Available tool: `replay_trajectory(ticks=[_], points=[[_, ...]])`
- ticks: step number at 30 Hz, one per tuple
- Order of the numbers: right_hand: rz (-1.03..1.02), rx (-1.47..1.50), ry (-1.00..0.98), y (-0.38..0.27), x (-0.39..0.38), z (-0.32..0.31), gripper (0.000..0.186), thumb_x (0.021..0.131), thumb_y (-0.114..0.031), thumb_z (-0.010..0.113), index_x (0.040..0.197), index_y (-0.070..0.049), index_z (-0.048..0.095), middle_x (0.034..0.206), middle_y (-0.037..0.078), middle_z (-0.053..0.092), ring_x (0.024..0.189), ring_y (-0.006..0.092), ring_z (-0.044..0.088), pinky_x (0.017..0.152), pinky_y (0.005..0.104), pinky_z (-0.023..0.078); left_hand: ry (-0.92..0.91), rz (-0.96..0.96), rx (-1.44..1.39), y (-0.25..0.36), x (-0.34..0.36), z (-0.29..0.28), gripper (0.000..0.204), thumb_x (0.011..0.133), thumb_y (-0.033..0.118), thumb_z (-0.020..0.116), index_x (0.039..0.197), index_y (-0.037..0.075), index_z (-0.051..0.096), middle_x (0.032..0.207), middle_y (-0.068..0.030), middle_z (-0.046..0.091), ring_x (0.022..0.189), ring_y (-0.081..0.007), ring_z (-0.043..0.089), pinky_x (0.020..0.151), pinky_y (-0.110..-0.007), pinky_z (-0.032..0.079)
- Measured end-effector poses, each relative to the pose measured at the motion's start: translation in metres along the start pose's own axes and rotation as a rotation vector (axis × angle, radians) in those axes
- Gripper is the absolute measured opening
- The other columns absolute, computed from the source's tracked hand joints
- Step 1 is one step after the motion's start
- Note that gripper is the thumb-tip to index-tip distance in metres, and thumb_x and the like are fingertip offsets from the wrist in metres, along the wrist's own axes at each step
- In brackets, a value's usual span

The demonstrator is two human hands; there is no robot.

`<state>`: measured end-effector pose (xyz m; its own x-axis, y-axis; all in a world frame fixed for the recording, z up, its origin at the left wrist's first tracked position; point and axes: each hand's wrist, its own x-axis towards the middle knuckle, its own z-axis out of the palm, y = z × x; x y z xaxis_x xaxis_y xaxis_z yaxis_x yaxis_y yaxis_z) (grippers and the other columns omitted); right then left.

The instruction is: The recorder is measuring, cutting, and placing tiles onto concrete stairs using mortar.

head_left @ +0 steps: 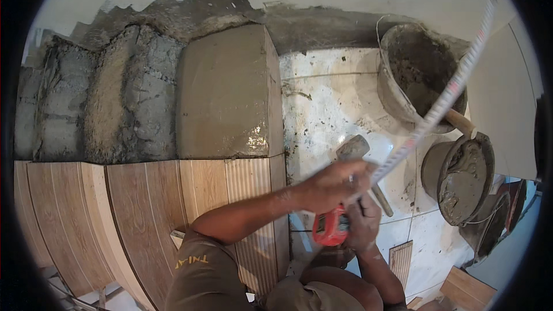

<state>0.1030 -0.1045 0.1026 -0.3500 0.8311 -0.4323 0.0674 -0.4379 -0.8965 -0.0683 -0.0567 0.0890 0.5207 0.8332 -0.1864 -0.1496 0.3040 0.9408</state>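
The left grip (340,183) is closed on the tape blade (440,107); the right grip (366,219) curls round its red case (332,227). Beyond them lies a mallet (352,148).

Red tape measure (331,227), blade (440,103) extended

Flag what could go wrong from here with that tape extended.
The long tape measure blade might buckle and drop toward the large bucket it crosses in view. The mallet lying on the white tiles could get underfoot. The glistening mortar-coated step looks wet, so a bump may mar it.
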Motion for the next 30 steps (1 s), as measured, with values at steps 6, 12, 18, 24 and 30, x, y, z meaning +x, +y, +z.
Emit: replay_trajectory(ticks=[6, 12, 18, 24, 30], points=[[-0.29, 0.099, 0.311, -0.013, -0.018, -0.044, 0.023, 0.105, -0.019, 0.057, 0.113, 0.002, 0.06, 0.1, 0.007, 0.066, 0.09, 0.0131, 0.061, 0.081, 0.0286, 0.05, -0.071, -0.009, -0.025, -0.005, 0.012, 0.057, 0.073, 0.101, 0.048, 0.063, 0.152, 0.0, 0.04, 0.122, -0.0085, 0.06, 0.112, -0.0124, 0.057, 0.099, -0.031, 0.046], [-0.236, 0.15, 0.428, -0.054, -0.077, -0.159, 0.026, 0.108, -0.023, 0.052, 0.106, 0.002, 0.061, 0.097, 0.013, 0.07, 0.085, 0.02, 0.07, 0.074, 0.0326, 0.06, -0.252, -0.101, 0.037, -0.007, 0.02, 0.111, 0.047, 0.107, 0.04, 0.054, 0.135, 0.002, 0.059, 0.118, -0.0072, 0.069, 0.111, -0.0127, 0.06, 0.099, -0.032, 0.047], [0.024, -0.211, 0.193, -0.054, -0.193, -0.255, 0.035, 0.104, -0.029, 0.059, 0.1, 0.005, 0.068, 0.086, 0.013, 0.074, 0.077, 0.0201, 0.072, 0.073, 0.0339, 0.06, -0.394, -0.13, 0.074, -0.037, 0.033, 0.179, 0.04, 0.11, 0.035, 0.047, 0.113, 0.0, 0.066, 0.104, -0.0067, 0.071, 0.094, -0.0119, 0.064, 0.086, -0.03, 0.052], [0.193, -0.999, 0.427, 0.12, -0.321, -0.327, 0.029, 0.087, -0.032, 0.077, 0.092, -0.004, 0.072, 0.085, 0.016, 0.071, 0.078, 0.0342, 0.07, 0.071, 0.0424, 0.057, -0.333, -0.468, 0.225, -0.049, 0.049, 0.238, 0.032, 0.109, 0.03, 0.048, 0.109, 0.002, 0.066, 0.1, -0.0086, 0.07, 0.087, -0.0118, 0.066, 0.082, -0.031, 0.053], [0.258, -1.067, 0.593, 0.255, -0.333, -0.297, 0.093, 0.08, -0.052, 0.079, 0.154, -0.008, 0.042, 0.148, 0.022, 0.046, 0.141, 0.0405, 0.041, 0.118, 0.0534, 0.034, -0.104, -0.227, 0.287, -0.085, 0.043, 0.258, 0.039, 0.111, 0.029, 0.043, 0.119, -0.003, 0.063, 0.107, -0.0131, 0.074, 0.088, -0.014, 0.066, 0.081, -0.03, 0.054]])
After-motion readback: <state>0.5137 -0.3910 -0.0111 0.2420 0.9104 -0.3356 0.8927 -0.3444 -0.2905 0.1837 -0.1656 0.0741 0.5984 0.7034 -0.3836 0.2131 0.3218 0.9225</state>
